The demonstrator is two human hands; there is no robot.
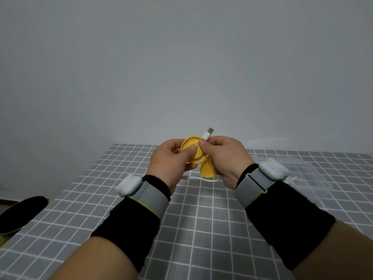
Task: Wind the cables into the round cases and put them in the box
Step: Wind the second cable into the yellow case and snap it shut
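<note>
So we've got both hands held up over the far part of the table (201,229), the one with the grey grid cloth. Our left hand (171,160) grips the yellow case (191,152): thumb pressed flat on the top disc, fingers curled round behind it. The case is open, and its second disc sits lower, tucked against our right palm.

Our right hand (226,156) pinches the cable (203,179) right at the plug (208,133), thumb and forefinger on the white housing, just at the case's upper rim. The metal end sticks up and away to the right. The rest of the cable droops out under our hands in a loose white loop. We honestly can't tell if any of it is wound inside the case.

The box (306,174) looks like a clear one. It sits on the table beyond our right wrist, well apart from the case, and is too blurry to see into.

Black sleeves on both forearms, grey wristbands (149,196) with a white pod on each. A black round thing (22,213) sits off the table's left edge.
</note>
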